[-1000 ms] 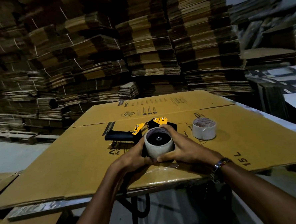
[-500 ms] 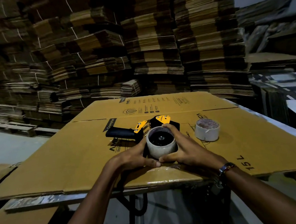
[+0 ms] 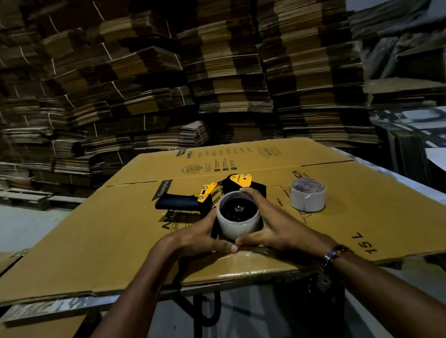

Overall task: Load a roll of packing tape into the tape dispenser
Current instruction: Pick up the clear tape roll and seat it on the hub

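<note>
Both hands are wrapped around the tape roll (image 3: pixel 239 224) sitting on the tape dispenser (image 3: pixel 218 195): left hand (image 3: pixel 195 239) cups it from the left side, right hand (image 3: pixel 269 226) from the right with fingers curled over the far rim, and the thumbs meet at the near edge. So the roll's on the dispenser's hub, with the black handle sticking out to the left and the yellow plates just behind. Dispenser lies flat on a flattened cardboard box (image 3: pixel 90 245). A 2nd roll (image 3: pixel 308 198) stands off to the right, apart from everything. Stacks of flattened cartons (image 3: pixel 210 65) fill the background.
</note>
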